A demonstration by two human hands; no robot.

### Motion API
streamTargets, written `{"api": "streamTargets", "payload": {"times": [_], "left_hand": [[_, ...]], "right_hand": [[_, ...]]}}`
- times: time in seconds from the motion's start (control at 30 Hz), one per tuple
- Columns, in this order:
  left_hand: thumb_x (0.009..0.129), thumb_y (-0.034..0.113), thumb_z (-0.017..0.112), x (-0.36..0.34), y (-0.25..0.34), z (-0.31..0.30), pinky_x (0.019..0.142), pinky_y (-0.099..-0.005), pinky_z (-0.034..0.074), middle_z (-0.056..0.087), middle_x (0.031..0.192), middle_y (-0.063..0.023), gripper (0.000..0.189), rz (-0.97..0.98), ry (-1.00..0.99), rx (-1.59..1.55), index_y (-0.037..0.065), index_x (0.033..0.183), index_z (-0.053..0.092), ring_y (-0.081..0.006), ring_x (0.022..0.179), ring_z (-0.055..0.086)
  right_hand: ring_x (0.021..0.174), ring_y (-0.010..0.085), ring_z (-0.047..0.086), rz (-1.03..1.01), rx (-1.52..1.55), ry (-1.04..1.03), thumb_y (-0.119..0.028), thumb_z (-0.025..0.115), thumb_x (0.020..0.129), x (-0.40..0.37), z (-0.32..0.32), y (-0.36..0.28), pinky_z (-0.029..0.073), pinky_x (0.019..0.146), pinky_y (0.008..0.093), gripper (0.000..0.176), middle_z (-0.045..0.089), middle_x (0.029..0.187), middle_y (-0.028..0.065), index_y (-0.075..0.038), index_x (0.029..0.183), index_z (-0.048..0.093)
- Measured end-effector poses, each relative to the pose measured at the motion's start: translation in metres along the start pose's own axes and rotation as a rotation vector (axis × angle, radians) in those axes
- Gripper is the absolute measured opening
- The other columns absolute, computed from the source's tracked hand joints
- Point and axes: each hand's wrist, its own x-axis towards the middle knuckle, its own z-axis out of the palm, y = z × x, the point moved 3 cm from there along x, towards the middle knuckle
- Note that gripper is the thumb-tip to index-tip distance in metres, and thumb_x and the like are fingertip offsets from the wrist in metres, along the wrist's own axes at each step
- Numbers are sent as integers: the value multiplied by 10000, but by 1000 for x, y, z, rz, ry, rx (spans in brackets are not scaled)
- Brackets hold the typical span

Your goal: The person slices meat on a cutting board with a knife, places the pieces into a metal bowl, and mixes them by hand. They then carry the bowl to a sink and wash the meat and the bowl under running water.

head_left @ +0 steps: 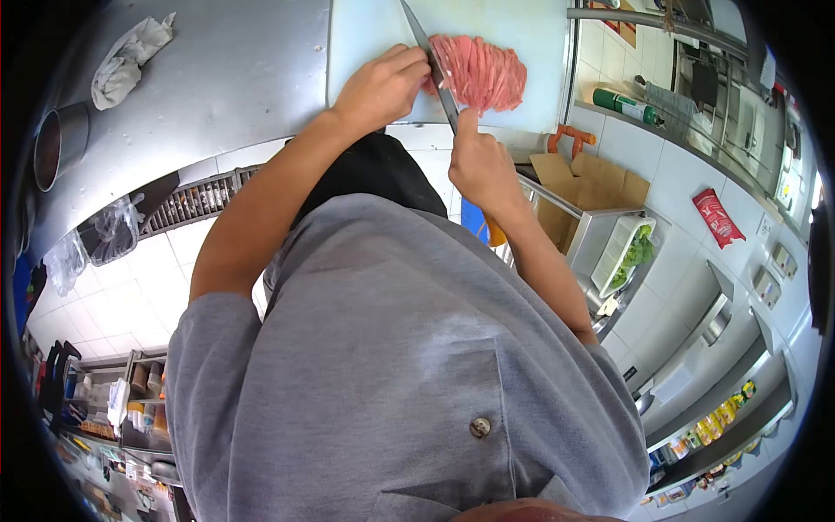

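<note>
My right hand is closed round the handle of a kitchen knife, its long blade pointing away from me across the cutting board. Right of the blade lies a pile of raw red meat, cut into thin strips. My left hand is just left of the blade, fingers curled and pressed on the small end of meat there. The blade hides part of that end. Under it all is a pale cutting board.
A steel counter adjoins the board on the left, with a crumpled cloth and a metal container on it. To the right are a cardboard box, a white tray of green leaves and a green bottle.
</note>
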Motion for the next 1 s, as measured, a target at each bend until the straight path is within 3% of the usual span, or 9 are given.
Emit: {"api": "streamTargets", "payload": {"times": [0.1,0.23,0.3,0.6,0.73,0.8,1.0], "left_hand": [[793,-21,645,-1,1,0,773,-376,506,608,934,-105,96,14,3,9,-8,888,635,-288,879,590],[794,-20,640,-3,0,1,769,-374,509,604,920,-93,76,8,2,56,1,867,631,-278,878,590],[794,-19,640,1,-1,-1,767,-373,510,602,915,-89,68,15,15,65,4,857,630,-274,878,590],[780,1,656,1,3,-2,746,-367,511,600,877,-66,58,6,-1,86,23,825,625,-263,855,586],[793,7,655,3,2,-2,745,-372,510,604,880,-70,49,7,-8,94,20,829,626,-265,861,588],[795,9,655,2,2,0,746,-372,510,608,884,-70,49,3,-18,102,19,834,627,-266,867,589],[775,4,675,2,-3,-1,757,-367,512,632,918,-71,97,0,9,49,14,861,633,-270,885,594]], "right_hand": [[714,545,586,-101,64,129,-24,495,856,27,27,4,442,659,622,203,587,692,333,4,985,340],[717,550,583,-89,64,172,-35,503,860,41,28,5,438,655,623,217,586,704,341,9,996,341],[744,532,617,-67,60,89,-1,543,784,43,22,6,481,674,601,312,622,763,314,-8,1029,350],[746,522,623,22,16,-84,-4,552,777,2,1,2,479,683,601,322,622,757,314,-7,1028,350],[762,515,628,19,79,-67,-3,566,769,13,12,4,485,688,595,334,624,761,316,-3,1027,354],[782,513,629,-50,107,77,-8,576,769,34,27,2,488,698,592,339,628,780,316,-1,1029,359],[789,515,626,-59,141,48,-12,565,777,40,16,4,484,697,594,328,628,800,315,-3,1030,356]]}}
